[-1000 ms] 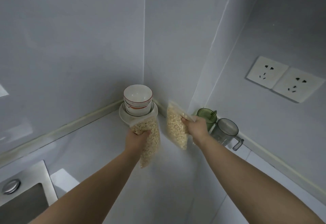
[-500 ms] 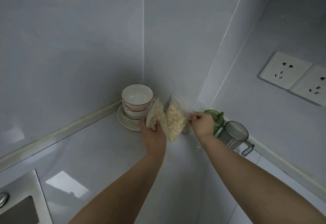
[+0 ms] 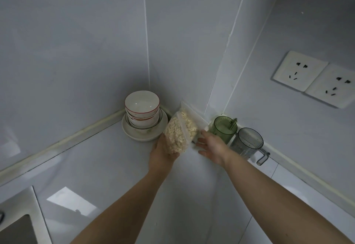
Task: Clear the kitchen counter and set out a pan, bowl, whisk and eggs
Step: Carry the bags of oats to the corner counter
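Two clear bags of pale grains lean in the counter's back corner. My left hand (image 3: 161, 150) grips the front bag (image 3: 175, 136) from below and behind, its fingers hidden by the bag. The rear bag (image 3: 191, 124) stands against the wall, and my right hand (image 3: 211, 144) lies beside its lower edge with fingers spread and nothing in them. A stack of white bowls with red rims (image 3: 142, 109) sits on a white plate (image 3: 134, 134) just left of the bags.
A green plastic cup (image 3: 222, 129) and a grey handled cup (image 3: 246, 144) stand along the right wall, close to my right hand. Two wall sockets (image 3: 315, 79) are above them. A steel sink edge (image 3: 21, 215) shows at the lower left.
Both bags went from hanging in the air into the back corner by the bowls. My right hand has let go of its bag and spread out; my left still holds the front bag.
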Available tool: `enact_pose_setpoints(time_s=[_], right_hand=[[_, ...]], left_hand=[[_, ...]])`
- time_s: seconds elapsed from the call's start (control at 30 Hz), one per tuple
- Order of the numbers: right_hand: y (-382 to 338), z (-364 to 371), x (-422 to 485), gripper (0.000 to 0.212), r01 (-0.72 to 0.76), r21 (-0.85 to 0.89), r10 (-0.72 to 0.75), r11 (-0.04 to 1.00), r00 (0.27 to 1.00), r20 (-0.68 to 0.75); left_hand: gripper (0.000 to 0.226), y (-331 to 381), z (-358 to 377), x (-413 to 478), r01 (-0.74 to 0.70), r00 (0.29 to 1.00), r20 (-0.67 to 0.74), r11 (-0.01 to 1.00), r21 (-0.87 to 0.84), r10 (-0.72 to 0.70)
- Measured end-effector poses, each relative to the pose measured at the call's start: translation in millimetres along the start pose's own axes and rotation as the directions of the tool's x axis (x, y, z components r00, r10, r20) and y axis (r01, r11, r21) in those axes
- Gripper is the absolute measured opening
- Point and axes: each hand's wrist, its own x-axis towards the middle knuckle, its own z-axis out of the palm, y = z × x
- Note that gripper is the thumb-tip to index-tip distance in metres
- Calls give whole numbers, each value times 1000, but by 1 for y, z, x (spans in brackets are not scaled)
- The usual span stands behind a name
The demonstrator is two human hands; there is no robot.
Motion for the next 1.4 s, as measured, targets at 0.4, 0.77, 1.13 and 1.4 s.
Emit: enact_pose_setpoints(time_s=[0.4, 0.77, 1.13, 1.4], right_hand=[[8, -1, -12, 38, -28, 127, 20, 992, 998, 60], [9, -19, -95, 26, 226, -49, -231, 973, 959, -164], [35, -115, -235, 37, 280, -820, -721, 499, 659, -213], [104, -203, -353, 52, -47, -938, -774, 342, 552, -310]], left_hand=[[70, 2, -8, -9, 82, 996, 44, 992, -98, -78], [52, 68, -33, -64, -420, 908, 130, 857, 298, 399], [66, 148, -1, -158, -707, 651, 305, 409, 577, 696], [62, 206, 58, -266, -863, 420, 408, 218, 456, 811]])
